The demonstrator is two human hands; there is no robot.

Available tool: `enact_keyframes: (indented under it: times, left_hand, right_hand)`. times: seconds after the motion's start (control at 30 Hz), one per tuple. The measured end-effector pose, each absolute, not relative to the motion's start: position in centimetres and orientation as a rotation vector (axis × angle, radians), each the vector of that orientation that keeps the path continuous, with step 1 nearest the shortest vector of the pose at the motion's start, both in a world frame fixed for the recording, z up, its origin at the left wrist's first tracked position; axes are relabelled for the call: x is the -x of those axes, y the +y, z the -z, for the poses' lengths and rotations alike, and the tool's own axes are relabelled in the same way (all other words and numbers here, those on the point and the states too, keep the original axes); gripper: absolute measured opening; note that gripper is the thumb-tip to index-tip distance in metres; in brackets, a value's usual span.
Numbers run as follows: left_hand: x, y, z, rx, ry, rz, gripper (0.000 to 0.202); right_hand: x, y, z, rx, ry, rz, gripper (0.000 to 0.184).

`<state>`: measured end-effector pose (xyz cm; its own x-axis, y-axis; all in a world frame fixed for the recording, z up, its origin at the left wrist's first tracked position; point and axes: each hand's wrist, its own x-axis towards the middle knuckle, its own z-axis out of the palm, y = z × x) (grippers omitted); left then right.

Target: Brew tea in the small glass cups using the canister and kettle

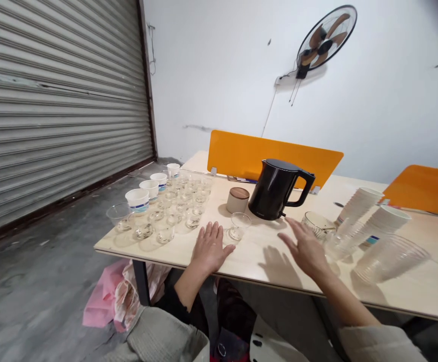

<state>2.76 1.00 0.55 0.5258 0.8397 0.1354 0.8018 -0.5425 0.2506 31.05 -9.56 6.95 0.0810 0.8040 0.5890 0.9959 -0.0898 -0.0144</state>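
My left hand [210, 247] lies flat on the table near its front edge, fingers spread and holding nothing. Just right of its fingers stands a single clear plastic cup [237, 232]. Over the table, my right hand [306, 250] hovers with fingers apart and casts a shadow below. A black electric kettle [273, 191] stands upright beyond both hands, its handle to the right. Beside the kettle is a pale canister [237, 202] with a brown lid. A striped glass vessel [317, 224] sits behind my right hand, partly hidden.
Several clear plastic cups [165, 234] stand in rows on the left, with white paper cups [137, 198] along that edge. To the right lean stacked paper cups [388, 218] and stacked clear cups [390, 259]. An orange divider [241, 151] crosses the table's back.
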Motion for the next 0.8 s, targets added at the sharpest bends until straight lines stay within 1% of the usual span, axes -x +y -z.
enact_keyframes:
  times: [0.1,0.17,0.3,0.47,0.6,0.8]
  left_hand:
    - [-3.2,1.2,-1.0,-2.56,1.442,-0.33,0.086]
    - [-3.8,1.5,-1.3,-2.55,1.436,-0.312,0.089]
    - [-4.7,1.9,-1.5,-2.574,1.412,-0.296,0.094]
    - [-4.9,1.9,-0.9,-2.614,1.412,-0.312,0.101]
    - [-4.7,1.9,-0.9,-2.625,1.407,-0.301,0.102]
    - [-4.7,1.9,-0.8,-2.636,1.408,-0.317,0.105]
  right_hand:
    - [-29.8,-6.6,-3.3,1.995,-1.95,0.355,0.072]
    - [-29.1,-4.7,-1.7,2.055,-2.02,0.215,0.076]
    - [-27.7,-2.8,0.0,2.165,-2.031,0.117,0.083]
    - [-26.2,-2.3,0.0,2.198,-2.067,0.103,0.089]
    - [-25.7,-2.2,-0.8,2.256,-2.07,0.049,0.096]
    - [-25.6,-2.8,-1.1,2.265,-2.09,0.036,0.097]
